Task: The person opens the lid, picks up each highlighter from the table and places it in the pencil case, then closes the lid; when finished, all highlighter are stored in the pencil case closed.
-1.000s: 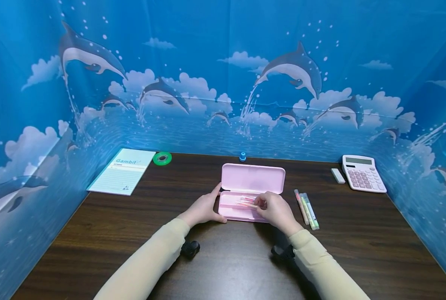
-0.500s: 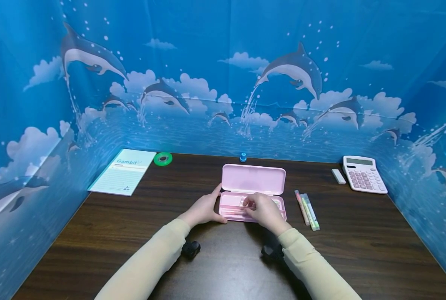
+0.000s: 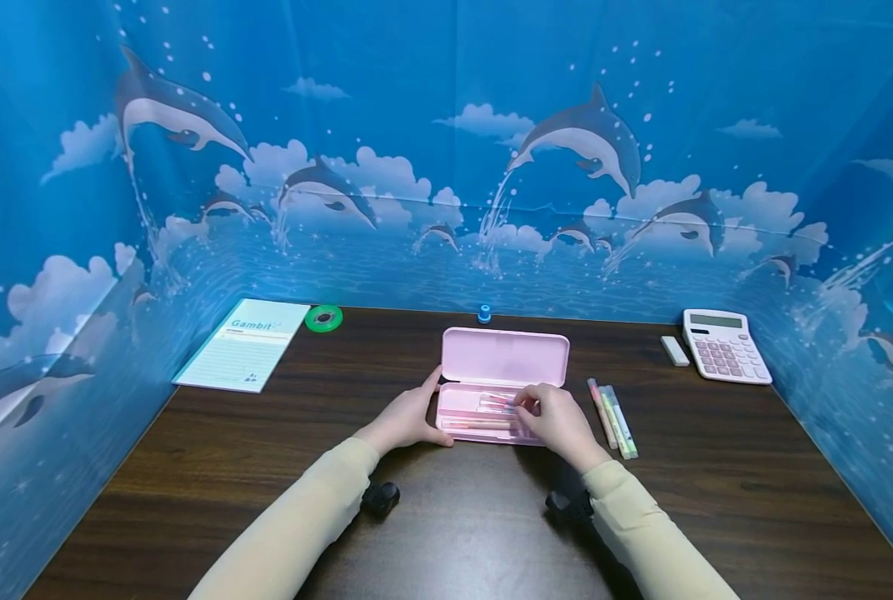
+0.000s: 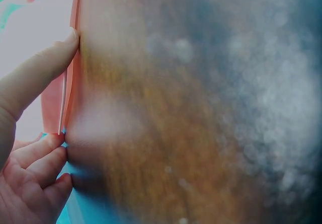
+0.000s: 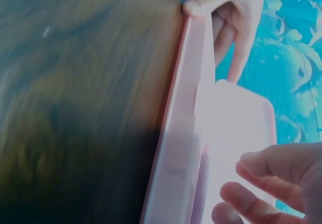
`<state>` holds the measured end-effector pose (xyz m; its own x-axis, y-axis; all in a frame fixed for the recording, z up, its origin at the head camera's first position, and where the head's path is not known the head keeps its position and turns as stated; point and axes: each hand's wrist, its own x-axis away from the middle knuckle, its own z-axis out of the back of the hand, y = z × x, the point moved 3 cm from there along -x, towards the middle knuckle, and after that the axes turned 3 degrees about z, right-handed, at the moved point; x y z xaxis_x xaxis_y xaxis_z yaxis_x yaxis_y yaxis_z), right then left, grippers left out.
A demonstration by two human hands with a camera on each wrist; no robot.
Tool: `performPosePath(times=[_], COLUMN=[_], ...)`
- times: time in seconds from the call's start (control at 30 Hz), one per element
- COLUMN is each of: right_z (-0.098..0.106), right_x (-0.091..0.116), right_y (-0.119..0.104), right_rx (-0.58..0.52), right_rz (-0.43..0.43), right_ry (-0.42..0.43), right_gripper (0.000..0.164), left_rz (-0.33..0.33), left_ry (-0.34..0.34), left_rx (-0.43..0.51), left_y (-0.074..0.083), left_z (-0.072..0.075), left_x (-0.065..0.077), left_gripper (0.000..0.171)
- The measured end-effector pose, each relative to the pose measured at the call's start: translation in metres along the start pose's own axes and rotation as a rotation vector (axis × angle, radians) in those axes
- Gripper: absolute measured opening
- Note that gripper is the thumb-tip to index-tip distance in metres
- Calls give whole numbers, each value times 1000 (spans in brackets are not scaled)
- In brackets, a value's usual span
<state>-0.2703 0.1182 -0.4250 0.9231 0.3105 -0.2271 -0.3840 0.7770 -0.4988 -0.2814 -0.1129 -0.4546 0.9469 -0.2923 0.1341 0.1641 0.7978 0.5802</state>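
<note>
A pink pencil case (image 3: 506, 354) lies unfolded, its lid tipped up at the back. My left hand (image 3: 408, 417) holds its left end, thumb (image 4: 60, 50) along the front edge and fingers bent at the side. Slim pale pens (image 3: 495, 403) lie in the rear part of the case. A pinkish pen (image 3: 479, 424) lies along its front compartment. Over the case's right half is my right hand (image 3: 554, 421), fingertips close to the ends of the rear pens. In the right wrist view its thumb and fingers are loosely bent and apart, with nothing visible between them.
Several highlighters (image 3: 614, 418) lie right of the case. Farther right are a white eraser (image 3: 674, 351) and a calculator (image 3: 727, 346). At the back left are a notepad (image 3: 243, 346) and a green tape roll (image 3: 323, 317). A small blue object (image 3: 484, 313) stands behind the case.
My right hand moved left over the case with a pen, let it go in the front compartment, then came back right. The left hand stayed on the case's left end.
</note>
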Motion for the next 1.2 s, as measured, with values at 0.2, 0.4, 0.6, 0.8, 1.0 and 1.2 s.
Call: performPosePath(times=[0.2, 0.4, 0.6, 0.8, 1.0, 1.2], right_z=[11, 24, 37, 51, 60, 67], right_x=[6, 17, 30, 41, 49, 55], right_y=[17, 37, 57, 73, 91, 106], right_rx=[15, -3, 25, 47, 88, 101], right_rz=[-8, -62, -129, -168, -219, -265], right_ry=[39, 37, 46, 55, 11, -7], right_gripper=[5, 9, 10, 10, 15, 17], left_rz=[13, 8, 3, 9, 19, 24], left_ry=[0, 1, 7, 12, 11, 2], left_rx=[5, -4, -3, -2, -4, -7], left_y=[0, 0, -1, -2, -1, 0], left_z=[0, -1, -1, -1, 1, 0], left_x=[1, 1, 1, 0, 1, 0], left_gripper=[122, 122, 122, 122, 122, 122])
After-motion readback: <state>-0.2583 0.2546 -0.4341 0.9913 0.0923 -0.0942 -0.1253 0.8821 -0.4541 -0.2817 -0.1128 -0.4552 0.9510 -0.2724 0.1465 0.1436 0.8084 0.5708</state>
